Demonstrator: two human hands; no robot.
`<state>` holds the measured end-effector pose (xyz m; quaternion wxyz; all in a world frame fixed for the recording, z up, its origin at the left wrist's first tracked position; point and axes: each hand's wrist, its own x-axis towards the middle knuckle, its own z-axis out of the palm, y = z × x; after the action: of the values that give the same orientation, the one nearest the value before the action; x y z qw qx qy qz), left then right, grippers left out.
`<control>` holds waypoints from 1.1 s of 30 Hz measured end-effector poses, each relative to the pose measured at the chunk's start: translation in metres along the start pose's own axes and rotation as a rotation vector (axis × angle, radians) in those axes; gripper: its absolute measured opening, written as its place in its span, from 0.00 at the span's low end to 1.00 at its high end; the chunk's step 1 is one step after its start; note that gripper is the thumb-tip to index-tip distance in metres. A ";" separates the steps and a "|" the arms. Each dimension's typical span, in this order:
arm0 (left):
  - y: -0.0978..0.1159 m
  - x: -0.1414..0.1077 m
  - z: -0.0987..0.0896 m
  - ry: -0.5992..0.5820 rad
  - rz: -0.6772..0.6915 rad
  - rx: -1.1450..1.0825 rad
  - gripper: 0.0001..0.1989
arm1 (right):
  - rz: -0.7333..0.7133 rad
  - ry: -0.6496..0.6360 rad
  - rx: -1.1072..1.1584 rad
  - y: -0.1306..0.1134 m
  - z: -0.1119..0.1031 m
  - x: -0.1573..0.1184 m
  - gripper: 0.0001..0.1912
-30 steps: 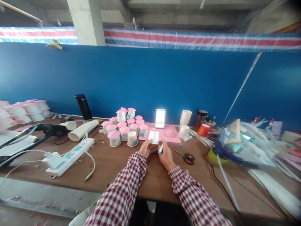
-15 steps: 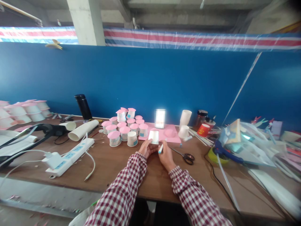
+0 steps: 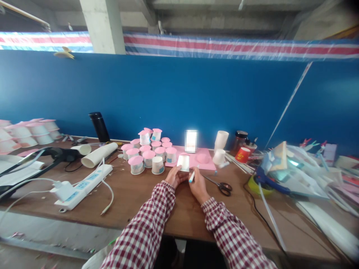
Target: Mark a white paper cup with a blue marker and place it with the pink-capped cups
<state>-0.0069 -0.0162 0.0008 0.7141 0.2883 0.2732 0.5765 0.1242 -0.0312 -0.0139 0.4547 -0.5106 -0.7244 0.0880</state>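
Note:
Upside down between my hands is a white paper cup. My left hand is closed around its left and lower side. In my right hand is a white marker with a light blue end, held beside the cup. Behind the cup lies a pink sheet with a round pink piece on it. Several upturned cups with pink round tops stand to the left, and one bare cup is at their front. Scissors lie right of my right hand.
A white power strip with cables, a white paper roll and a black flask are at the left. At the right are stacked cups, a red cup, a dark jar and a yellow tape roll.

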 end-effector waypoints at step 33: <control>0.001 -0.001 0.002 0.006 -0.003 0.010 0.12 | 0.000 -0.008 0.016 0.000 -0.001 0.000 0.12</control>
<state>-0.0060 -0.0177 0.0027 0.7127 0.2896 0.2784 0.5750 0.1245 -0.0315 -0.0136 0.4560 -0.5067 -0.7253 0.0959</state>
